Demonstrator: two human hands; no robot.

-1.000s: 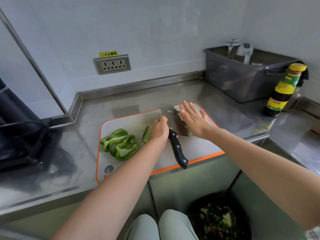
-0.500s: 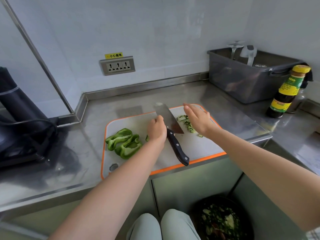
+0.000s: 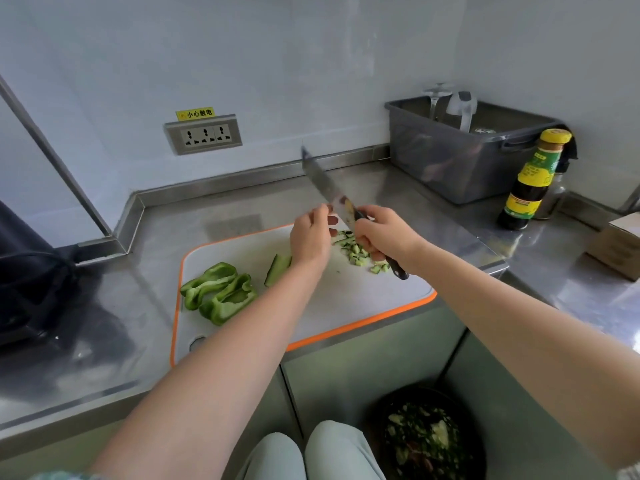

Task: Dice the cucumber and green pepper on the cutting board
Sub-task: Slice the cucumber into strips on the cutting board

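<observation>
A white cutting board (image 3: 346, 306) with an orange rim lies on the steel counter. Green pepper pieces (image 3: 221, 292) sit at its left, with a cucumber strip (image 3: 277, 265) beside them. Diced cucumber (image 3: 356, 254) is piled at the board's far right. My right hand (image 3: 384, 235) grips the black handle of the knife (image 3: 325, 185), whose blade is raised and points up and to the left. My left hand (image 3: 310, 237) is at the heel of the blade, thumb and curled fingers pinching it. Both hands hover just above the diced pile.
A grey tub (image 3: 467, 157) stands at the back right, with a sauce bottle (image 3: 530, 181) beside it and a cardboard box (image 3: 620, 244) at the right edge. A black appliance (image 3: 27, 271) sits to the left. A bin of scraps (image 3: 426, 441) is on the floor below.
The knife has lifted off the board and its handle has passed from my left hand to my right. My right hand stopped sweeping cucumber off the blade. The diced pile now lies exposed.
</observation>
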